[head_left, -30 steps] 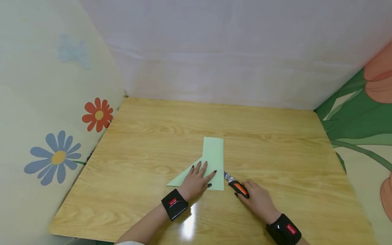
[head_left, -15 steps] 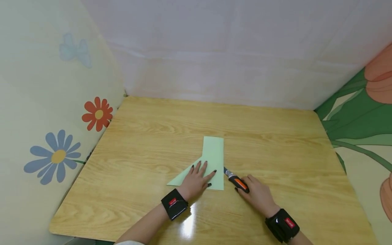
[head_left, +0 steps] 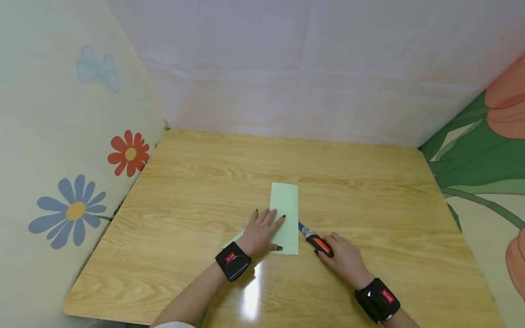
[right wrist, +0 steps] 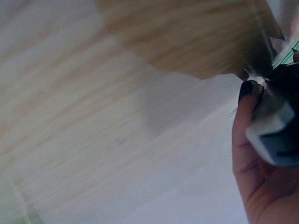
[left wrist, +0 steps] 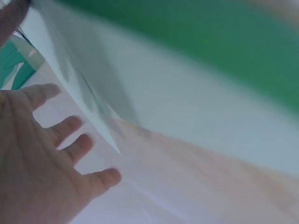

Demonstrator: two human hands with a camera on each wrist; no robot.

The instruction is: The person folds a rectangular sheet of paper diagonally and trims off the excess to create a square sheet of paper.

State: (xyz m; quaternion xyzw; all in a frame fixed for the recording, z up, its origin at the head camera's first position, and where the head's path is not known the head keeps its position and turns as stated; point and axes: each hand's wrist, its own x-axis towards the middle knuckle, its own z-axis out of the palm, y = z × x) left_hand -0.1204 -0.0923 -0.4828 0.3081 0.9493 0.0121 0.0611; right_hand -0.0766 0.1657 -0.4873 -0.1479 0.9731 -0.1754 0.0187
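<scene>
A sheet of light green folded paper [head_left: 285, 200] lies on the wooden table, its upright strip in front and a pointed flap [head_left: 234, 238] showing at the left. Over the paper's lower left is my left hand [head_left: 258, 230], fingers spread, thumb by the lower edge. In the left wrist view, the palm and fingers [left wrist: 65, 130] show beside the paper's pale surface [left wrist: 154, 93]. My right hand [head_left: 346, 259] grips a utility knife [head_left: 320, 245] with a black and orange handle. Its blade points up-left and meets the paper's right edge, where the tip is hidden.
The wooden table [head_left: 369, 191] extends around the paper to rounded corners. White cloth [head_left: 287, 82] hangs behind its far edge. Flower-patterned panels stand at the left [head_left: 75, 211] and right [head_left: 484, 159]. Both wrists wear black bands [head_left: 233, 261].
The knife has moved slightly away from me along the paper's edge. My left hand has shifted a little left and forward, covering more of the left flap.
</scene>
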